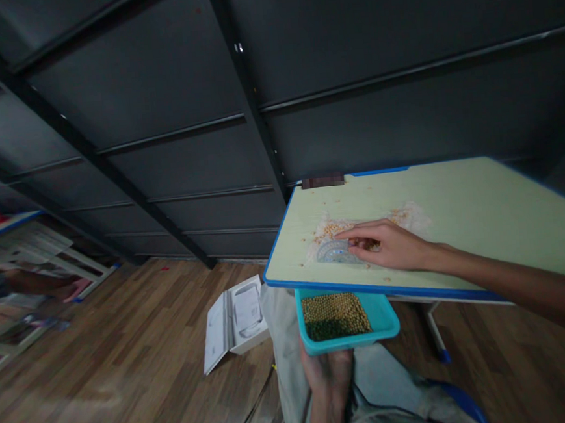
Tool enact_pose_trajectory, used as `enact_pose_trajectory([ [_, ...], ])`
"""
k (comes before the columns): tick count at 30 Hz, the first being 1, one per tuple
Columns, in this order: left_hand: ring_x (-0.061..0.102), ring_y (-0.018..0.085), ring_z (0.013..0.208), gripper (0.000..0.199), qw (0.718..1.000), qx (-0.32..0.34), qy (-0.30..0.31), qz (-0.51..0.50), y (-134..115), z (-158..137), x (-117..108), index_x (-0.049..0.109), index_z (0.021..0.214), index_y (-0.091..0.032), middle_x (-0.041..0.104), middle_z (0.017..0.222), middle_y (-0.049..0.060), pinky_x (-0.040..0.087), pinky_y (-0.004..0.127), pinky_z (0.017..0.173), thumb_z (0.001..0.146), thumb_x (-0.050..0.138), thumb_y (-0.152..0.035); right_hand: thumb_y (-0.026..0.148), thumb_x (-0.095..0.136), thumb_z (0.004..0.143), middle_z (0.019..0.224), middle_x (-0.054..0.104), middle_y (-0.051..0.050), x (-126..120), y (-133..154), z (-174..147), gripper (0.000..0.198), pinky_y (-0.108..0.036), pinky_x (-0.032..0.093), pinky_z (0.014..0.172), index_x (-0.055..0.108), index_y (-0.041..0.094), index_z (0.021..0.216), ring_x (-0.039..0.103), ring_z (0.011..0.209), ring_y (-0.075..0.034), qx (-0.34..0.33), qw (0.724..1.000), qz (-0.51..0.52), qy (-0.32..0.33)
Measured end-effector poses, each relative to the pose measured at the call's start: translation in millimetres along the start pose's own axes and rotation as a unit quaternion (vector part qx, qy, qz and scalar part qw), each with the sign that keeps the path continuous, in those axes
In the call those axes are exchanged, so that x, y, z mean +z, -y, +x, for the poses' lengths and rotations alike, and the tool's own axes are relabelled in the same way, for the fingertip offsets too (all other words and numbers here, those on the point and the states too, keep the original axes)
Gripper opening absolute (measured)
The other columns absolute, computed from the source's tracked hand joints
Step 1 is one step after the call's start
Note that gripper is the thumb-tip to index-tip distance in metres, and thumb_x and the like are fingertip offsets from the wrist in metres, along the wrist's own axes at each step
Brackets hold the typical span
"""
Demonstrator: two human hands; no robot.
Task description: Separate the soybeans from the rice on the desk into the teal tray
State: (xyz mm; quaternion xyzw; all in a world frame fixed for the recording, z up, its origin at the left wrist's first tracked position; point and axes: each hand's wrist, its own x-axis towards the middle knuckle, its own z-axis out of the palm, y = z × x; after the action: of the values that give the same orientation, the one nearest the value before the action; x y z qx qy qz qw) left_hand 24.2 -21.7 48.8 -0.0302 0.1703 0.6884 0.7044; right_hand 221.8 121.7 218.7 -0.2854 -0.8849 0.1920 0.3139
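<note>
My left hand (327,368) supports a turquoise plastic tray (386,324) from below, just under the front edge of the table. Pale yellow beans (342,311) fill much of the tray, with a patch of small dark green beans (326,329) in its near left part. Over the tabletop, my right hand (393,245) has its thumb and fingers closed on the right end of a clear protractor (333,253). The protractor lies low against the table, beside scattered yellow grains (335,228) on a whitish patch. More grains show behind my fingers; the palm side is partly hidden.
The pale green table (463,210) has a blue rim and stands against a dark panelled wall (185,154). An open white box (242,316) and a dark cable (253,406) are on the wooden floor. At far left, another person's leg (38,283) shows beneath another table.
</note>
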Motion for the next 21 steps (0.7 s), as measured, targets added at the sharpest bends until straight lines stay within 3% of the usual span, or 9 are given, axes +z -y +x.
enact_pose_trajectory([
  [7,0.064,0.028,0.127,0.037,0.999,0.005,0.035,0.011,0.9,0.0,-4.9,0.078,0.115,-0.027,0.077,0.124,0.005,0.037,0.056,0.120,0.103,0.043,-0.033,0.020,0.062,0.094,0.097,0.077,-0.005,0.3,-5.1,-0.2,0.041,-0.029,0.054,0.070,0.070,0.023,0.133,0.066,0.072,-0.015,-0.010,1.000,-0.012,0.015],
  [13,0.066,0.029,0.125,0.036,1.000,0.005,0.009,0.001,1.2,-0.1,-3.6,0.078,0.113,-0.026,0.078,0.121,0.006,0.038,0.057,0.119,0.102,0.045,-0.032,0.018,0.062,0.092,0.104,0.079,-0.006,-2.4,-1.6,-0.4,0.042,-0.031,0.054,0.075,0.070,0.021,0.133,0.067,0.076,-0.016,-0.021,0.999,-0.007,0.040],
  [21,0.066,0.029,0.125,0.035,1.000,0.003,0.009,0.003,0.6,0.5,-4.4,0.077,0.116,-0.027,0.077,0.124,0.007,0.039,0.057,0.119,0.102,0.045,-0.031,0.018,0.061,0.093,0.094,0.076,-0.005,-4.8,2.4,1.7,0.039,-0.030,0.052,0.071,0.071,0.022,0.130,0.064,0.073,-0.015,-0.037,0.999,-0.005,0.039],
])
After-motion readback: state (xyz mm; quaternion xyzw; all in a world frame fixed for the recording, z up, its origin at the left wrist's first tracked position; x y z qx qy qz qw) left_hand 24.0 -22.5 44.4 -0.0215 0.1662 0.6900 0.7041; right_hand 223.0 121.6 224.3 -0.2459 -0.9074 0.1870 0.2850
